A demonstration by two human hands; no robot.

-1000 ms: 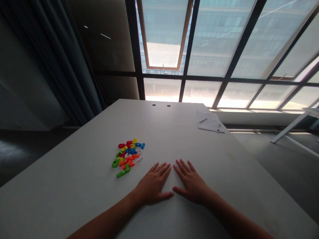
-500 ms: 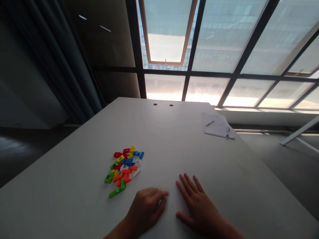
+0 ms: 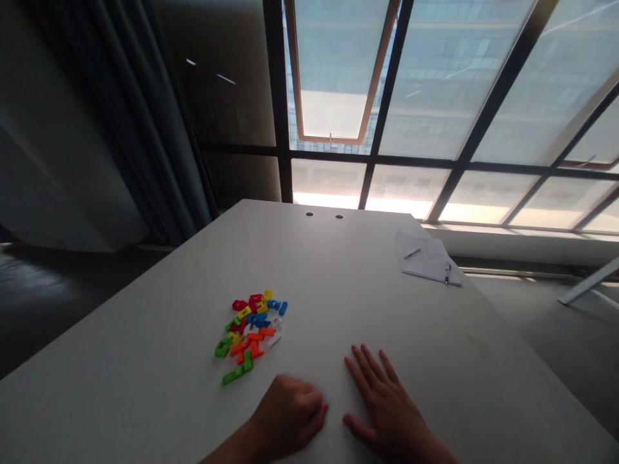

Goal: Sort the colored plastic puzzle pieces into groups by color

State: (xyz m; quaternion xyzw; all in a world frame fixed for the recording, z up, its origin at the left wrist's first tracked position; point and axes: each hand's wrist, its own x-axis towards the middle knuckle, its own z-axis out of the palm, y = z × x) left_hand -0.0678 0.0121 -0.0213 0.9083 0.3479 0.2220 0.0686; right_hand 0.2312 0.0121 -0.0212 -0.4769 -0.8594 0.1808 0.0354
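- While the right hand [image 3: 389, 406] lies flat on the white table [image 3: 145, 412], fingers spread, the left hand [image 3: 289, 412] beside it is curled into a fist; whether anything is inside cannot be told.
- Ahead and left of the fist lies a pile of coloured plastic pieces [image 3: 255, 336], near but not touching it, and farther from the right hand.
- Beyond, by the table's right edge, sit papers [image 3: 429, 261] and a pen [image 3: 412, 252].
- Past the far end stand windows [image 3: 333, 71].

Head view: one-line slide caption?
Left hand curled, right hand spread on a white table, a cluster of colorful pieces beyond the left, papers farther right.
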